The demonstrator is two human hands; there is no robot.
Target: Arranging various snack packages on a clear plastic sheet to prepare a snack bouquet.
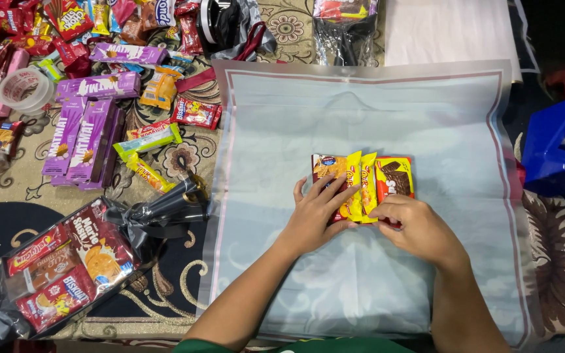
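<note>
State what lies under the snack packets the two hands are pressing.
A frosted plastic sheet with a red border line lies under the snack packets. The left hand and right hand cover the packets' lower edges.

Snack pkts point(363, 182) side-by-side, flat, prob. overlapping.

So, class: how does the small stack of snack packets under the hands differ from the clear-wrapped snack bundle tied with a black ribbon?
The stack of snack packets lies loose and unwrapped on the frosted plastic sheet; the ribbon-tied bundle is sealed in clear film on the patterned carpet. The stack is smaller. Both hold snack packets.
</note>
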